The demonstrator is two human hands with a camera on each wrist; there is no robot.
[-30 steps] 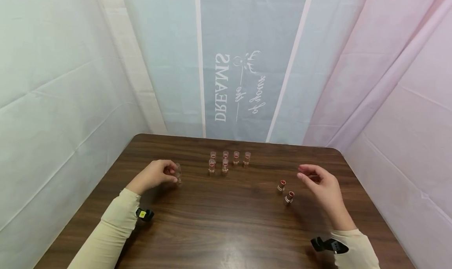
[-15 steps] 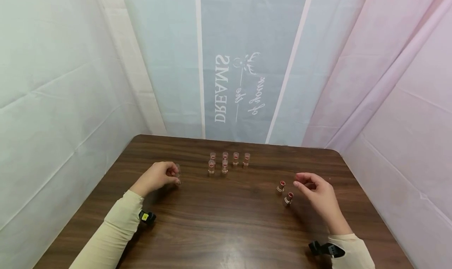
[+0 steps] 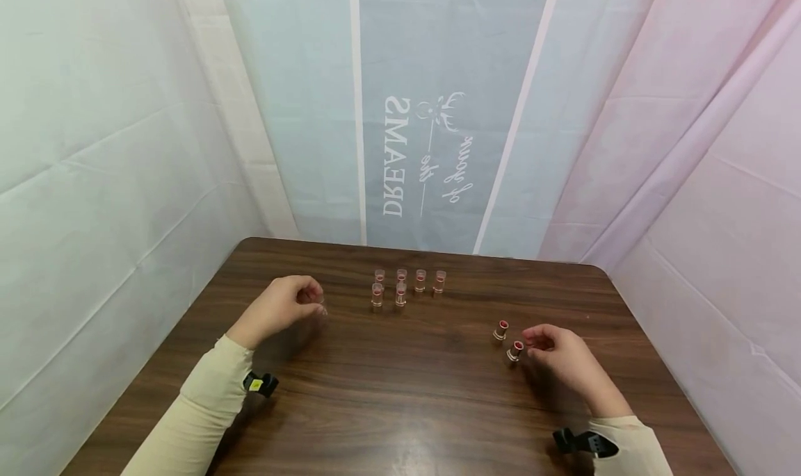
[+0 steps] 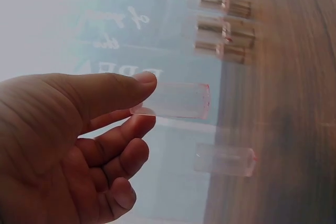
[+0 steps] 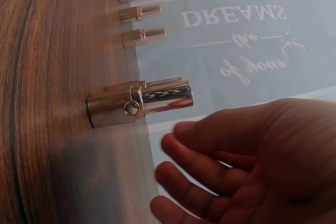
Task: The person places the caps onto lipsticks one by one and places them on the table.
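Note:
My left hand (image 3: pixel 278 310) is raised at the left side of the table. In the left wrist view its thumb and fingers pinch one end of a clear lipstick cap (image 4: pixel 181 99). A second clear cap (image 4: pixel 226 161) stands beyond it on the wood. Over on the right, my right hand (image 3: pixel 566 358) is beside two uncapped lipsticks, the farther one (image 3: pixel 500 330) and the nearer one (image 3: pixel 515 351), both upright. The right wrist view shows its fingers loosely bent, a gap away from the shiny gold tube (image 5: pixel 115 109), with nothing between them.
Several lipsticks with clear caps on stand upright at the back middle, among them a front one (image 3: pixel 377 295) and a rightmost one (image 3: pixel 439 282). A dark wood table (image 3: pixel 375 379) bears everything. A printed curtain (image 3: pixel 313 115) hangs behind its back edge.
My right hand has come down and nearer to the front uncapped lipstick. My left hand, with the cap, has shifted slightly to the right. The standing lipsticks have stayed in place.

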